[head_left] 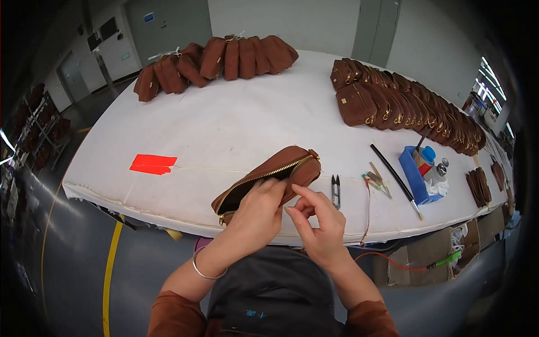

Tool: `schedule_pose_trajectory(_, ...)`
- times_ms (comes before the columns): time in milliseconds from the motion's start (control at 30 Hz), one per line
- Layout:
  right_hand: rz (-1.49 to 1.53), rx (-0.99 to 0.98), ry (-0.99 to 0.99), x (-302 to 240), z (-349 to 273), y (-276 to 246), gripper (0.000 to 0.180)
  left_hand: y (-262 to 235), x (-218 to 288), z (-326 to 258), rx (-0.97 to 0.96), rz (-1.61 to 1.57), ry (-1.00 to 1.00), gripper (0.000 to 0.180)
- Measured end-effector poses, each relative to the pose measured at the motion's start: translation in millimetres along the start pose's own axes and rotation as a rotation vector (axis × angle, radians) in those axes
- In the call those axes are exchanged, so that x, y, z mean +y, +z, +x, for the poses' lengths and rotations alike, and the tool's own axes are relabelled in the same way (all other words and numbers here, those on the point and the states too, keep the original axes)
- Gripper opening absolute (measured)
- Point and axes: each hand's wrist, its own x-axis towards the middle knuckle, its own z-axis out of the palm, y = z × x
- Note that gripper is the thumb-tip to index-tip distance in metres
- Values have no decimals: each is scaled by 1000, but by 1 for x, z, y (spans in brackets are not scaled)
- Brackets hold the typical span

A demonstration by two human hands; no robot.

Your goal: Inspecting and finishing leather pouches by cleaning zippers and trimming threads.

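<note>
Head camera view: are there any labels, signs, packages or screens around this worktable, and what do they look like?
Red label: flat on the white table, left of the hands; a bright red strip shape.
Blue sign: small rectangle on the grey wall, far upper left.
Cardboard boxes: brown, open, below the table's right edge.
Blue tray: small open box on the table's right, holding bottles.
No screens visible.

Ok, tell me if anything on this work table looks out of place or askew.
Little stands out. A red tape patch lies crooked on the white table, apart from everything else. The left hand grips the brown pouch; the right hand hovers beside it.
</note>
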Motion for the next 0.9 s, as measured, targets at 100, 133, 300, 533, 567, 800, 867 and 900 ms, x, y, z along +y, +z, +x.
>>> schedule_pose_trajectory(100, -70, 52, -85, 6, -1, 5, 29, 2, 0, -1, -66, 40, 8, 40)
schedule_pose_trajectory(133, -70, 53, -84, 8, -1, 5, 29, 2, 2, -1, -61, 51, 2, 39)
schedule_pose_trajectory(300, 107, -20, 88, 11, -6, 5, 7, 2, 5, -1, -72, 66, -14, 40)
schedule_pose_trajectory(533, 967, -87, 523, 0, -17, -19, 9, -2, -3, -3, 39, 10, 36, 24)
schedule_pose_trajectory(567, 880, 23, 497, 6, -14, -20, 10, -3, -3, -4, 34, 3, 30, 22)
schedule_pose_trajectory(800, 730, 270, 391, 16, 2, -10, 17, -5, 0, -8, 22, -14, 28, 16)
schedule_pose_trajectory(867, 711, 278, 360, 16, 2, -6, 15, -5, 1, -9, 11, -32, 14, 18)
schedule_pose_trajectory(900, 692, 281, 333, 17, 2, -3, 15, -6, 2, -9, 7, -31, 18, 18)
